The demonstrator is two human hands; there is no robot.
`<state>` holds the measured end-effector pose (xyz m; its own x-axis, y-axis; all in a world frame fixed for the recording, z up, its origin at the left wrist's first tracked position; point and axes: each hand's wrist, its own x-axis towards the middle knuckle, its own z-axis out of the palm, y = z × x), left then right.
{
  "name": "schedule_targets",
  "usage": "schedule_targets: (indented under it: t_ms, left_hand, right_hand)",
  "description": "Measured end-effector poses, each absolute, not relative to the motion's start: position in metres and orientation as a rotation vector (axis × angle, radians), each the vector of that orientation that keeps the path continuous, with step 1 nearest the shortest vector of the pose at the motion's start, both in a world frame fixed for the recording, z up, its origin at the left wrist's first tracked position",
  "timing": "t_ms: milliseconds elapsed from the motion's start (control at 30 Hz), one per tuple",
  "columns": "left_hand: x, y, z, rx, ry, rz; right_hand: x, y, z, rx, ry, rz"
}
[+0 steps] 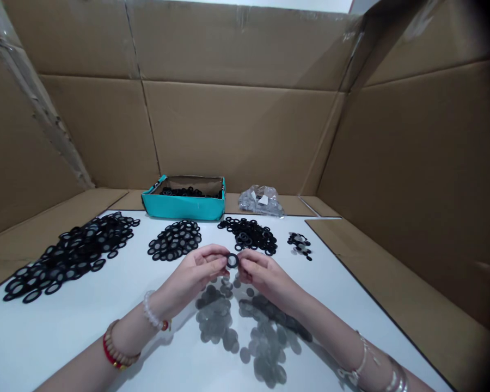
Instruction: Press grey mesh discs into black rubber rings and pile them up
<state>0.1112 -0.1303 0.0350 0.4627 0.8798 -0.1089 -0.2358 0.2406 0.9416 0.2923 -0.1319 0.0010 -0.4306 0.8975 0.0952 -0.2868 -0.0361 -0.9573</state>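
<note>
Head view: your left hand [200, 270] and right hand [265, 277] were both closed in a pinch at the centre of the frame, gripping opposite sides of a small black rubber ring [232, 261]. You held it up off the table with its hole facing you, a hold that left the opening in clear sight. Directly below your hands, a loose spread of flat grey round discs [214, 318] lay on the white table [32, 348], within easy reach. Across the upper part of the table, a long pile of black rings with pale centres [69, 256] sat at the left, a smaller similar pile [174, 240] beside it, and a heap of plain black rings [248, 235] right of centre. These stood apart, apparently to keep each kind separate. Behind them were a teal open box [183, 204] holding black rings and a clear plastic bag of grey discs [261, 200], with brown cardboard walls [245, 130] around the table.
</note>
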Motion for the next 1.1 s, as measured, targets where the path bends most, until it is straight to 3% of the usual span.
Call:
schedule_targets:
  t_ms: [267,533,1100]
  left_hand:
    - [0.117,-0.131,0.032,1.459,0.975,1.014]
    - [0.116,-0.131,0.025,1.552,0.886,0.942]
    - [0.114,-0.128,0.027,1.473,0.842,0.878]
  right_hand:
    - [0.291,-0.132,0.008,-0.974,-1.567,1.287]
    - [0.292,-0.139,0.009,-0.982,-2.030,0.932]
    - [0.291,-0.137,0.005,-0.975,-1.984,0.977]
